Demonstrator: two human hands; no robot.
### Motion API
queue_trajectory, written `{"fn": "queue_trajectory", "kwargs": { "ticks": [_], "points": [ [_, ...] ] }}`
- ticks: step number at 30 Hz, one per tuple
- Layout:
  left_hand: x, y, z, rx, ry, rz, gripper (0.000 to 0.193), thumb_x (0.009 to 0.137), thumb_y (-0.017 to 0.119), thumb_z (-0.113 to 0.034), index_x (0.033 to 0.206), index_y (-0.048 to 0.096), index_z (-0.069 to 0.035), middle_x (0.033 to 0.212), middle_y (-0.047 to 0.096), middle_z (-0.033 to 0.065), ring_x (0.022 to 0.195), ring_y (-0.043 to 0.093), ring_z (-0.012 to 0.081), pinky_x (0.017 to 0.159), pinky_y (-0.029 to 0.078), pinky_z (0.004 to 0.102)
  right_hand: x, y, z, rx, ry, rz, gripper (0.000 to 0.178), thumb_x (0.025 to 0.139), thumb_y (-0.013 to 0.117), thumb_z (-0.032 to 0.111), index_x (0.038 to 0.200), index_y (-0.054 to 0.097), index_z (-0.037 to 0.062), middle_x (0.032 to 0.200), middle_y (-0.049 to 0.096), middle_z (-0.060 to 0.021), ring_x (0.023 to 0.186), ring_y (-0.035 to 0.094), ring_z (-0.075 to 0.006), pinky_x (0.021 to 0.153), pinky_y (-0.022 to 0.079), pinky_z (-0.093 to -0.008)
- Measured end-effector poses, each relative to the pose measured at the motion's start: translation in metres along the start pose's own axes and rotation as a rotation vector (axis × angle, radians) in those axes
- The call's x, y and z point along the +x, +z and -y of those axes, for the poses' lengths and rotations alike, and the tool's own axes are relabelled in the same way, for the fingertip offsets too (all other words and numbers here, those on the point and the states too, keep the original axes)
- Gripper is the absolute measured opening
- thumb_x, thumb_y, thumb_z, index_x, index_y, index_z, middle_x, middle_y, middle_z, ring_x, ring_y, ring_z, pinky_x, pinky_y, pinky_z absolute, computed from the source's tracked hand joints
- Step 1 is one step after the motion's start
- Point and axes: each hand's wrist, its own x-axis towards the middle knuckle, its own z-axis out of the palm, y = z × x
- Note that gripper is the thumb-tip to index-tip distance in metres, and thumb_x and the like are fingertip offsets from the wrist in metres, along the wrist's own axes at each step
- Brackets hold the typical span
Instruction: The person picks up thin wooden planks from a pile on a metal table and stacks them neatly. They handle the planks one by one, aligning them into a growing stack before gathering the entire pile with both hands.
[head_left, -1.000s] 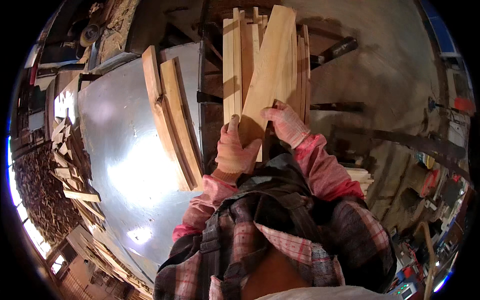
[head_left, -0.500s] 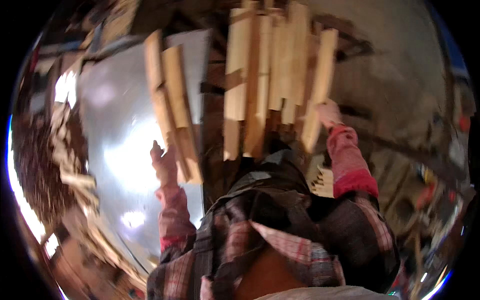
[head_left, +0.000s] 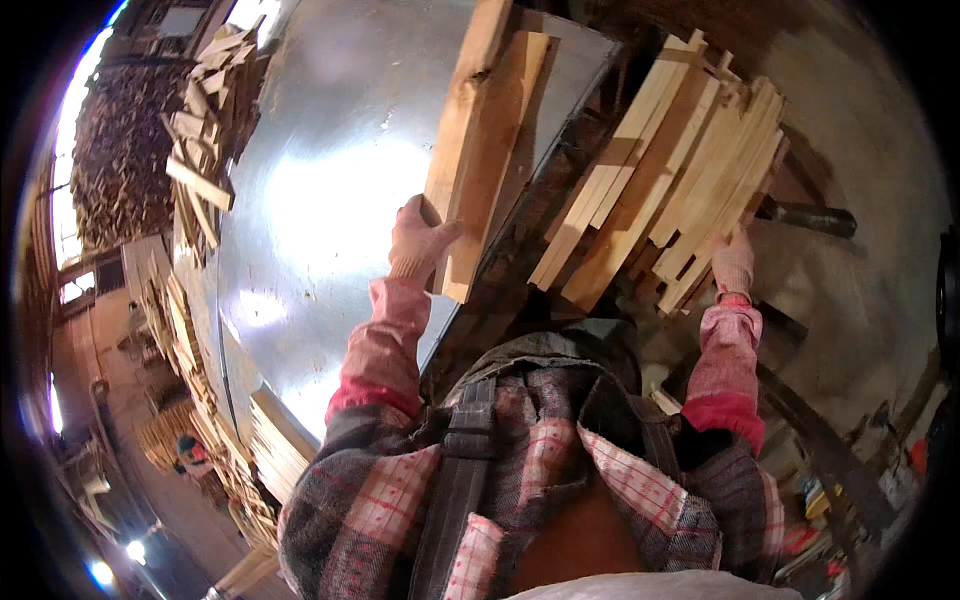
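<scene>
Two long wooden planks lie side by side on a shiny metal tabletop (head_left: 330,105). My left hand (head_left: 418,243) holds the near end of the left plank (head_left: 462,110), its thumb reaching across toward the right plank (head_left: 510,130). To the right, a stack of pale and brown wooden strips (head_left: 650,165) extends away from my body, its near ends uneven. My right hand (head_left: 733,262) grips the outermost strip (head_left: 745,205) along the stack's right side. That hand's fingers are partly hidden behind the wood.
Beyond my right hand, a dark metal bar (head_left: 815,217) sticks out from under the stack. A heap of wood offcuts (head_left: 200,140) lies past the tabletop's left edge. More pale strips (head_left: 278,445) are stacked at the lower left. Clutter covers the floor at the lower right.
The view has turned, and the tabletop looks larger. My right hand has brought its separate strip against the stack. My left hand has closed on the left plank's near end.
</scene>
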Motion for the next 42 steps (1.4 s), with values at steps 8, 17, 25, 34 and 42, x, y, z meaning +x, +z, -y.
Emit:
{"fn": "queue_trajectory", "kwargs": {
  "ticks": [8, 17, 25, 34, 42],
  "points": [
    [-0.069, 0.057, -0.086, -0.280, 0.444, 0.091, 0.087, 0.067, 0.090, -0.025, 0.139, 0.048, 0.004, 0.125, 0.058, 0.0213, 0.113, 0.061, 0.0340, 0.097, 0.052, 0.0427, -0.151, -0.033, 0.200, 0.854, -0.394, 0.386, 0.053, 0.094, 0.073, 0.035, 0.132, 0.061, 0.0002, 0.120, 0.068, -0.0114, 0.105, 0.065, -0.0181, 0.092, 0.053, -0.0312],
    [-0.055, 0.057, -0.120, 0.126, 0.740, 0.048, 0.085, 0.081, 0.085, -0.028, 0.150, 0.045, 0.000, 0.146, 0.050, 0.0240, 0.134, 0.052, 0.0411, 0.110, 0.045, 0.0458, -0.066, -0.040, 0.034, 0.639, 0.166, -0.184, 0.031, 0.091, 0.066, 0.019, 0.117, 0.070, 0.0026, 0.096, 0.073, -0.0088, 0.088, 0.067, -0.0200, 0.080, 0.054, -0.0344],
    [-0.024, 0.040, -0.052, 0.456, 0.135, 0.025, 0.104, 0.077, 0.086, -0.038, 0.156, 0.031, -0.001, 0.154, 0.044, 0.0241, 0.138, 0.048, 0.0425, 0.112, 0.044, 0.0478, 0.042, 0.018, -0.074, 0.292, 0.451, -0.100, 0.030, 0.092, 0.062, 0.024, 0.117, 0.068, 0.0079, 0.111, 0.071, -0.0228, 0.106, 0.069, -0.0404, 0.086, 0.055, -0.0465],
    [-0.034, 0.048, -0.064, 0.454, 0.006, 0.056, 0.108, 0.075, 0.087, -0.034, 0.160, 0.025, -0.004, 0.156, 0.043, 0.0206, 0.139, 0.048, 0.0396, 0.114, 0.042, 0.0481, 0.084, 0.028, -0.051, 0.237, 0.466, -0.146, 0.041, 0.092, 0.064, 0.027, 0.127, 0.065, 0.0071, 0.125, 0.068, -0.0235, 0.119, 0.064, -0.0417, 0.098, 0.053, -0.0491],
    [-0.035, 0.053, -0.063, 0.469, 0.056, 0.030, 0.107, 0.076, 0.086, -0.033, 0.160, 0.025, -0.006, 0.155, 0.043, 0.0196, 0.138, 0.048, 0.0405, 0.112, 0.044, 0.0490, 0.121, 0.016, -0.048, 0.222, 0.383, -0.225, 0.046, 0.098, 0.051, 0.043, 0.128, 0.066, 0.0110, 0.126, 0.068, -0.0213, 0.119, 0.064, -0.0414, 0.098, 0.051, -0.0482]
  ]
}}
